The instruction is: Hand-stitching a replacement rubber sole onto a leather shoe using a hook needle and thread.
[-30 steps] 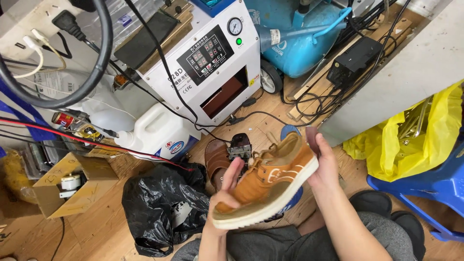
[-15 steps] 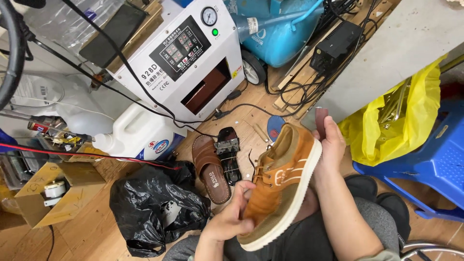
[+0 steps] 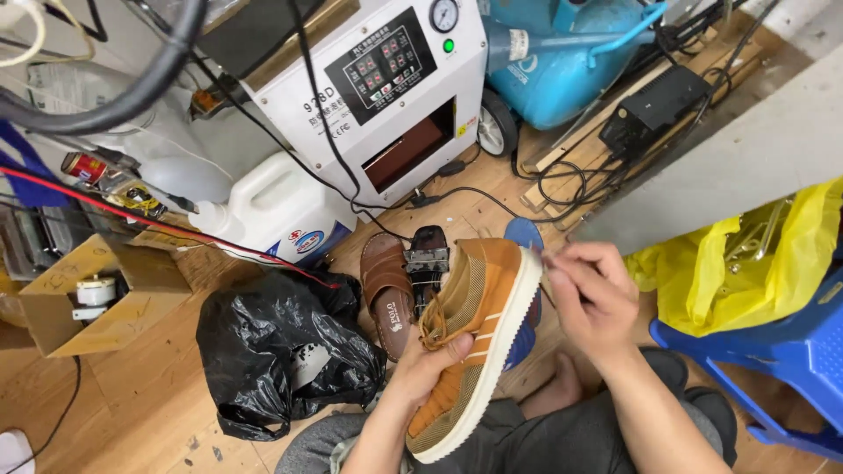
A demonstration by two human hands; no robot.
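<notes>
Gripping the tan shoe (image 3: 479, 338) at mid-upper above the lap, the left hand (image 3: 426, 369) is keeping it tilted sole-rightward, while the right hand (image 3: 593, 303), having come off the toe, is pinching its fingers (image 3: 562, 268) narrow at the white sole edge, suggesting edge inspection is beginning.

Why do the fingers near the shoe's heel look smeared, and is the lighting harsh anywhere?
Head view: the right hand is a little motion-blurred at its fingertips beside the shoe, while the left hand gripping the shoe looks sharper. Light is soft and even, with only faint shadows on the wooden floor. The black plastic bag shows small shiny highlights. Straight edges bend towards the frame's borders, as with a wide lens.
</notes>
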